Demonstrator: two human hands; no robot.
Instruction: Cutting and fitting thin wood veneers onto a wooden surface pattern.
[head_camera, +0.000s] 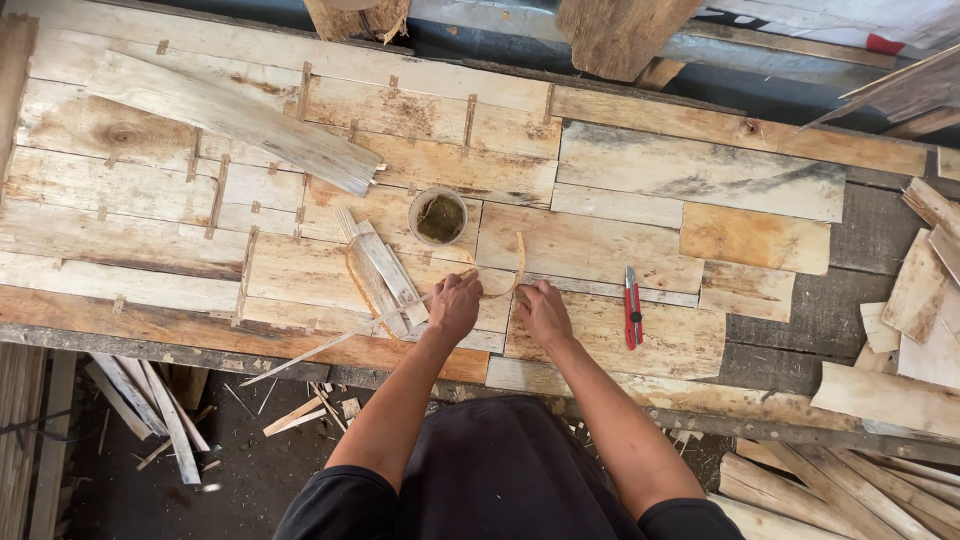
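Looking down: a workbench (600, 160) patched together from pale, worn boards fills the view, with the person's two bare forearms reaching up onto it from the bottom edge.
Floor at far left: loose wood offcuts (150, 410) lie under the bench edge, well apart from the hands.
Long plank: a grey weathered plank (230, 120) lies slanted across the upper left of the bench.
Slat bundle: a few narrow flat slats (385, 275) lie together just left of the hands, tilted, with a long thin sliver running from under them out past the bench edge.
Cup: a small round cup (439, 216) with dark greenish contents stands upright above the hands, near but not touching them.
Left hand: the left hand (455, 305) is closed, pinching one end of a thin curved strip (515, 265); its knuckles rest on the bench beside the slats.
Strip: the pale bent strip arcs up from between the two hands and curls over toward the right, lying on the boards just below the cup.
Right hand: the right hand (543, 312) is curled, fingertips pressed at the strip's lower end; whether it truly grips it cannot be told.
Knife: a red utility knife (633, 307) lies flat right of the right hand, near but apart.
Far right: more broken boards (920, 300) are heaped at the bench's end.
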